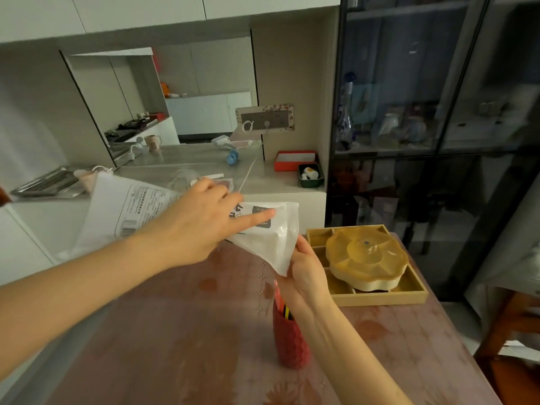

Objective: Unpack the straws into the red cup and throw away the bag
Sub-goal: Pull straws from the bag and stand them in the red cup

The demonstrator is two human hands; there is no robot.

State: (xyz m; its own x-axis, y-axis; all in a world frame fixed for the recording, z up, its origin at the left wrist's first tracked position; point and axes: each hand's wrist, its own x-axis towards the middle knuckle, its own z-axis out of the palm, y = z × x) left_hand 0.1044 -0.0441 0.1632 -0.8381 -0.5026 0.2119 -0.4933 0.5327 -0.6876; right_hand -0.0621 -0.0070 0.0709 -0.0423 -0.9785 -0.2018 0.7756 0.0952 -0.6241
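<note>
Between the fingertips of the right hand (304, 270) sits the lower corner of a white crinkled plastic bag (267, 238), pinched from below, though the exact fingers doing the pinching hide behind the film. Above and to that hand's left, the left hand (201, 226) lies across the bag's upper part, its fingers (260, 217) spread and stretched flat over the printed label, pressing the film rather than gripping it. Directly under the right wrist stands the red textured cup (290, 343), upright on the reddish patterned tablecloth (175, 331), with a few coloured plastic straws (282, 299) already poking from its mouth; one pink and one yellow-black are clear, the rest are blocked by the wrist. Whether any straws remain inside the bag cannot be told, since the film is opaque. Beyond the right hand's knuckles rests a tan flower-shaped lidded box on a square wooden tray (380, 296). Further past the left fingers lies a large white printed sheet (131, 209). The main risk, as I judge it, is the right forearm brushing the tall narrow cup when the bag is carried off, tipping it and scattering the straws. A second is binning the bag with straws unseen inside, so it wants a feel or shake first.
</note>
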